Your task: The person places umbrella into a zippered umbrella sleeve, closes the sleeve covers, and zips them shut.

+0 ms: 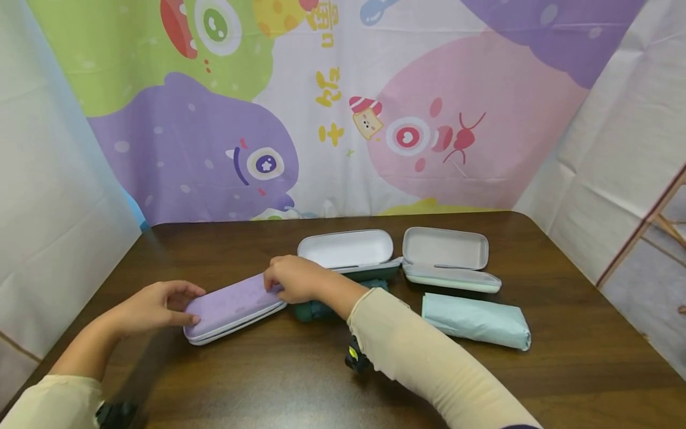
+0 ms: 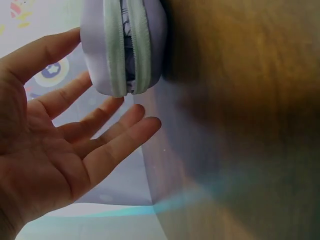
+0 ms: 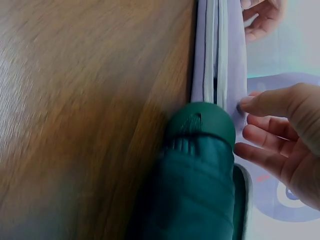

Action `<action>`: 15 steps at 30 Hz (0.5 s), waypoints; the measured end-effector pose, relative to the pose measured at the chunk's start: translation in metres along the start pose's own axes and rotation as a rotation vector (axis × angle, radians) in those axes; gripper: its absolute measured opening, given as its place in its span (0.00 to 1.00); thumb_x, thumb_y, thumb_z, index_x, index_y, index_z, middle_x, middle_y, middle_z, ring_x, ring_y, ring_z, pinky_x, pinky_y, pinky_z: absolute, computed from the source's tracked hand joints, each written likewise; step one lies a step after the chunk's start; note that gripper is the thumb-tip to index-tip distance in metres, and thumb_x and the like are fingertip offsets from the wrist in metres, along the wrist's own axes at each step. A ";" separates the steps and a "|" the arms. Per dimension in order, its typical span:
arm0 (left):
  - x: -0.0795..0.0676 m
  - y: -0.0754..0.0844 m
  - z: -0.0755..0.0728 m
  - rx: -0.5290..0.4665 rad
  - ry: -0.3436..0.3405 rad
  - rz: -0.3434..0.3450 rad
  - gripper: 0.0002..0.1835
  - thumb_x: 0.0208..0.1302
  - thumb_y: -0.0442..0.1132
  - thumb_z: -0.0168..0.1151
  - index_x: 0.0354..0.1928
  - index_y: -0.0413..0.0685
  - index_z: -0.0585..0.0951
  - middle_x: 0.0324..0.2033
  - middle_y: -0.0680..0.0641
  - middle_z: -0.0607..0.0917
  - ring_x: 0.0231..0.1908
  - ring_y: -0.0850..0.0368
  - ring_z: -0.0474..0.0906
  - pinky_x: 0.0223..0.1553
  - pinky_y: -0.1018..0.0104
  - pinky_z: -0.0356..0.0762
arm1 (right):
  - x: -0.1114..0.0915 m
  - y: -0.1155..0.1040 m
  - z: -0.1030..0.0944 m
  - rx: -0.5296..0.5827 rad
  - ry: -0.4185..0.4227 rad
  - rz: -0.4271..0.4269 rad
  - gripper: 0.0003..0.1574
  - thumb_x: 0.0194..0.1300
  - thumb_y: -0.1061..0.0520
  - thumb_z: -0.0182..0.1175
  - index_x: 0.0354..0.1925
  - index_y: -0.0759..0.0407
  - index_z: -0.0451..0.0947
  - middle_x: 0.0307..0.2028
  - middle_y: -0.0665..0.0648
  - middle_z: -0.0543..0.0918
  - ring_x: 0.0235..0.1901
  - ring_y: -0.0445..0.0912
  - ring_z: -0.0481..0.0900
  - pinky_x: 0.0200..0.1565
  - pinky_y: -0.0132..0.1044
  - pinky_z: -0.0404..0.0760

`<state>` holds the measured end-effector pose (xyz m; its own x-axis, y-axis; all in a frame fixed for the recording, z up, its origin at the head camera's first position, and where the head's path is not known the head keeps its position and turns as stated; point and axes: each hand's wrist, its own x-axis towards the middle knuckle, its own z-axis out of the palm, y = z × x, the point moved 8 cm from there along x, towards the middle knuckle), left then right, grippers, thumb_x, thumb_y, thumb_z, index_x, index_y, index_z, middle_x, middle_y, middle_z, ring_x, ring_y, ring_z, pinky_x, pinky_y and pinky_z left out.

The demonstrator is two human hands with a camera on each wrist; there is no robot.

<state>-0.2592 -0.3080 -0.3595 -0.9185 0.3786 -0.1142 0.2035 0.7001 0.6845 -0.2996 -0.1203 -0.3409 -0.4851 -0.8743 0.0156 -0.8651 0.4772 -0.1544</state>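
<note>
A long purple zip case (image 1: 236, 302) lies on the wooden table with its lid down. In the left wrist view its zipper (image 2: 142, 50) is parted, and a strip of dark lining shows in the gap. My left hand (image 1: 155, 307) is at the case's left end, thumb against it and the other fingers spread loosely. Over the right end is my right hand (image 1: 296, 279), its thumb touching the lid and its fingers loosely bent. A dark green folded umbrella (image 3: 197, 175) lies beside that end, partly hidden by my right forearm in the head view.
Farther back, a dark green case (image 1: 345, 249) and a mint case (image 1: 445, 249) stand unfolded with pale linings. A light teal folded bundle (image 1: 477, 320) lies in front of them at the right. A patterned curtain (image 1: 332, 179) hangs behind the table's (image 1: 257, 381) far edge.
</note>
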 end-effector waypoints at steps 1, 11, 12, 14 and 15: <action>-0.001 -0.002 0.002 -0.050 -0.019 -0.023 0.28 0.57 0.39 0.71 0.57 0.32 0.74 0.50 0.37 0.80 0.46 0.46 0.79 0.35 0.57 0.81 | -0.001 0.001 -0.001 -0.001 0.008 0.002 0.11 0.60 0.61 0.66 0.43 0.56 0.84 0.41 0.52 0.79 0.42 0.42 0.76 0.47 0.29 0.74; -0.009 -0.015 0.013 -0.289 -0.022 -0.162 0.36 0.61 0.41 0.68 0.66 0.31 0.63 0.57 0.25 0.65 0.46 0.44 0.78 0.33 0.49 0.83 | -0.026 0.014 -0.023 0.024 0.116 -0.016 0.08 0.61 0.62 0.65 0.41 0.58 0.84 0.38 0.54 0.79 0.37 0.45 0.78 0.43 0.33 0.76; -0.010 -0.016 0.014 -0.304 -0.017 -0.174 0.38 0.61 0.40 0.68 0.66 0.30 0.62 0.58 0.24 0.64 0.45 0.44 0.78 0.33 0.49 0.83 | -0.029 0.015 -0.025 0.018 0.123 -0.020 0.08 0.61 0.62 0.65 0.42 0.58 0.84 0.38 0.54 0.79 0.38 0.45 0.78 0.44 0.34 0.76; -0.011 -0.018 0.015 -0.341 -0.011 -0.197 0.40 0.61 0.40 0.68 0.67 0.29 0.59 0.59 0.22 0.62 0.45 0.44 0.79 0.35 0.48 0.83 | -0.033 0.017 -0.028 -0.007 0.135 -0.029 0.08 0.62 0.61 0.64 0.42 0.59 0.83 0.39 0.54 0.78 0.39 0.45 0.78 0.44 0.34 0.76; -0.011 -0.019 0.016 -0.359 -0.012 -0.206 0.41 0.61 0.40 0.68 0.68 0.28 0.58 0.59 0.21 0.61 0.45 0.44 0.79 0.35 0.47 0.83 | -0.036 0.017 -0.029 -0.017 0.137 -0.033 0.09 0.62 0.61 0.64 0.42 0.59 0.83 0.39 0.54 0.78 0.39 0.45 0.78 0.44 0.34 0.76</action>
<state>-0.2473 -0.3158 -0.3830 -0.9232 0.2613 -0.2818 -0.1171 0.5070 0.8539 -0.3005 -0.0784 -0.3150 -0.4685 -0.8697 0.1556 -0.8822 0.4512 -0.1346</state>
